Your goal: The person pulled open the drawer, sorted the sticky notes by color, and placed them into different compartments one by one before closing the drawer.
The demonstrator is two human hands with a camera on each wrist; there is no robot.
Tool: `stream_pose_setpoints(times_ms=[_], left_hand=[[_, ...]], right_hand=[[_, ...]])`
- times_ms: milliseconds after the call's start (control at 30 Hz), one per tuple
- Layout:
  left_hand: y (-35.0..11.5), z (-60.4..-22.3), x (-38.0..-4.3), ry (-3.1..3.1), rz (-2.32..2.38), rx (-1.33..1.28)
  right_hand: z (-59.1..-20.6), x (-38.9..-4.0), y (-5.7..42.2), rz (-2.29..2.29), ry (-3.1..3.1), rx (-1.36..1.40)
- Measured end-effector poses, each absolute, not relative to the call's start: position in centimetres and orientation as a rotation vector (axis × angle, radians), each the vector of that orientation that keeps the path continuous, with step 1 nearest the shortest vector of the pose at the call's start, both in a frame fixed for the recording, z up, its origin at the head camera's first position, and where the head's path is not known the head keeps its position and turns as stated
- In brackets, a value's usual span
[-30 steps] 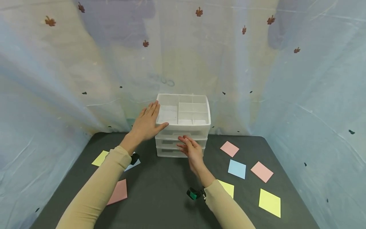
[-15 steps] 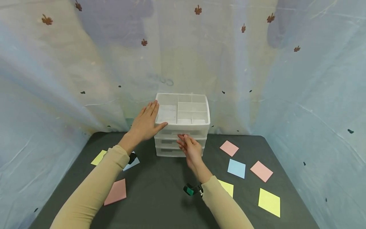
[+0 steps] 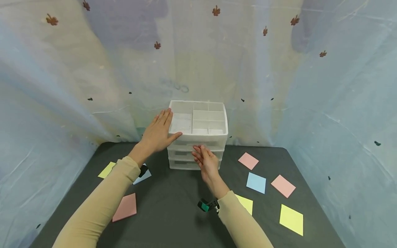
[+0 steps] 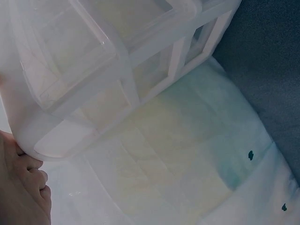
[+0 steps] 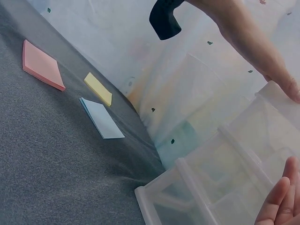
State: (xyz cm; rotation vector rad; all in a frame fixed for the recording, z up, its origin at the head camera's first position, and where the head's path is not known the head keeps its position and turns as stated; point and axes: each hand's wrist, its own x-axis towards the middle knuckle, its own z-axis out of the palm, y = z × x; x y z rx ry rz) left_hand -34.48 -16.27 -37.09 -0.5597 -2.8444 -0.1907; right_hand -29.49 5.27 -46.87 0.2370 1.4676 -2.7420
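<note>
The cabinet [image 3: 201, 136] seems light and stiff, best held by its top drawer [image 3: 183, 143]; the right hand [image 3: 207, 163] bends there, grip unclear; the left hand [image 3: 156, 135] rests straight-fingered alongside.

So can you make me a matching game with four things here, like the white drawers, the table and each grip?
Things:
1. Drawer unit
2. Left grip
3. Table
4. Right grip

Places and colours:
A. Dark grey
B. At the front of the drawer unit
C. White
D. At the drawer unit's upper left edge

Right pairs: 1-C, 2-D, 3-A, 4-B
</note>
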Motion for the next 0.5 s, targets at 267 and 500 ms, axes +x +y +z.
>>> stream_pose_setpoints(times_ms=[267,500], left_hand=[[-16.3,-37.0,-34.5,-2.847,-0.195,-0.565],[-16.4,-37.0,-34.5,-2.853,-0.177,-0.560]], right_hand=[[-46.9,-29.0,5.4,-2.720,1.502,0.201],[-46.8,-28.0,5.4,-2.719,1.480,0.179]])
